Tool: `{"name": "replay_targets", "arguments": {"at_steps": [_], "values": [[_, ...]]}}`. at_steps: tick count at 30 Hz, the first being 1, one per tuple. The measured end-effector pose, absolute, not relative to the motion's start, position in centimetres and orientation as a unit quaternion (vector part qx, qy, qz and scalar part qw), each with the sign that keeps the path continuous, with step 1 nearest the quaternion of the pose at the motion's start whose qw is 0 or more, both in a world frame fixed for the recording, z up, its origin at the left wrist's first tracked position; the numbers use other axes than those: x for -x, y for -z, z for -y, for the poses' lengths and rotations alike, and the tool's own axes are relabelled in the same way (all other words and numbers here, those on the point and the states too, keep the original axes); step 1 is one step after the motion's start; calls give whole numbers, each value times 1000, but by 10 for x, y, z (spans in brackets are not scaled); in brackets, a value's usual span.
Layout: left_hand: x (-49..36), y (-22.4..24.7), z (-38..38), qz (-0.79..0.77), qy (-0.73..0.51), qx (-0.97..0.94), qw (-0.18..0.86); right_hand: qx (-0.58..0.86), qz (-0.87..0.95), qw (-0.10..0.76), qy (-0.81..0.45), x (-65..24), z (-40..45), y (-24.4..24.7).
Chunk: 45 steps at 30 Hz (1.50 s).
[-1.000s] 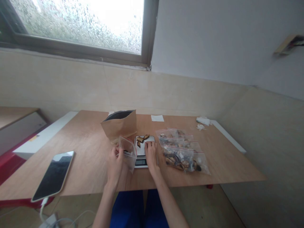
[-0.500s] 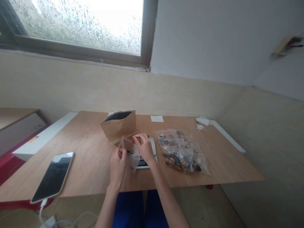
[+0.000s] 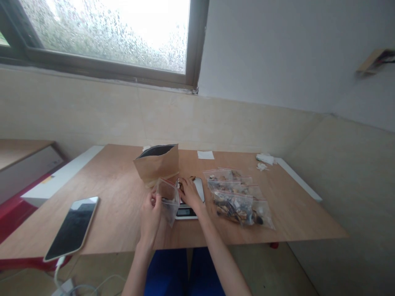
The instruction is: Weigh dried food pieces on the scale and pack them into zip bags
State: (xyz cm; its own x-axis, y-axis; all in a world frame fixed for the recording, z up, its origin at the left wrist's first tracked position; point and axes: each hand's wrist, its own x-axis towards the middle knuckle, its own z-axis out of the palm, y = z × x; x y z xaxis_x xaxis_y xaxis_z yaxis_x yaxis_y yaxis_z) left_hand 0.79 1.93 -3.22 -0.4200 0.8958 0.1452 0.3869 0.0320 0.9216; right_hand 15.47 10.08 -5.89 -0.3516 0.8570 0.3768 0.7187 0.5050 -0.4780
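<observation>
My left hand (image 3: 151,209) pinches the edge of a clear zip bag (image 3: 168,201) with a red seal line. The bag hangs with its mouth spread, over the left side of a white digital scale (image 3: 200,189). On the scale's plate my right hand (image 3: 189,193) has its fingers curled round dried brown pieces (image 3: 181,187), which they partly hide. Another brown piece (image 3: 193,178) lies by the plate's far edge. Behind the bag stands a brown kraft paper pouch (image 3: 159,166), its top open and its inside dark.
Several filled zip bags (image 3: 236,201) overlap to the right of the scale. A phone (image 3: 72,228) with a charging cable (image 3: 58,265) lies at the left front edge. A white paper (image 3: 205,155) and crumpled white scraps (image 3: 264,158) lie near the wall.
My right hand has moved from the zip bag's mouth down to the brown pieces on the scale. My left hand still holds the bag. The view has shifted slightly.
</observation>
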Motion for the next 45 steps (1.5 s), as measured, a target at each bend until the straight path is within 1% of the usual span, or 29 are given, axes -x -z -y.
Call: {"name": "replay_targets", "arguments": {"at_steps": [6, 10, 15, 19, 21, 23, 27, 30, 33, 36, 39, 45], "values": [[-8, 31, -18, -663, -521, -469, 263, 509, 821, 253, -61, -151, -89, 65], [-7, 33, -18, -673, -513, -469, 253, 488, 827, 272, -65, -156, -79, 71], [-9, 33, -18, -673, -511, -474, 248, 507, 759, 371, -171, -163, -76, 66], [-11, 30, -17, -676, -501, -487, 234, 530, 649, 479, -263, -158, -81, 45], [-12, 29, -16, -673, -503, -490, 231, 510, 615, 510, -318, -152, -82, 31], [-13, 29, -17, -667, -511, -490, 234, 479, 616, 506, -366, -145, -80, 17], [-12, 29, -17, -657, -518, -491, 241, 429, 673, 444, -408, -135, -73, 0], [-10, 29, -17, -659, -517, -485, 251, 426, 706, 436, -362, -136, -74, -1], [-9, 30, -17, -663, -520, -476, 252, 479, 714, 448, -245, -146, -84, 13], [-8, 30, -18, -672, -516, -473, 242, 544, 722, 396, -159, -159, -97, 35], [-9, 29, -19, -668, -517, -476, 243, 566, 738, 344, -128, -171, -102, 55], [-11, 25, -18, -679, -509, -472, 239, 563, 745, 341, -107, -179, -98, 64]]}}
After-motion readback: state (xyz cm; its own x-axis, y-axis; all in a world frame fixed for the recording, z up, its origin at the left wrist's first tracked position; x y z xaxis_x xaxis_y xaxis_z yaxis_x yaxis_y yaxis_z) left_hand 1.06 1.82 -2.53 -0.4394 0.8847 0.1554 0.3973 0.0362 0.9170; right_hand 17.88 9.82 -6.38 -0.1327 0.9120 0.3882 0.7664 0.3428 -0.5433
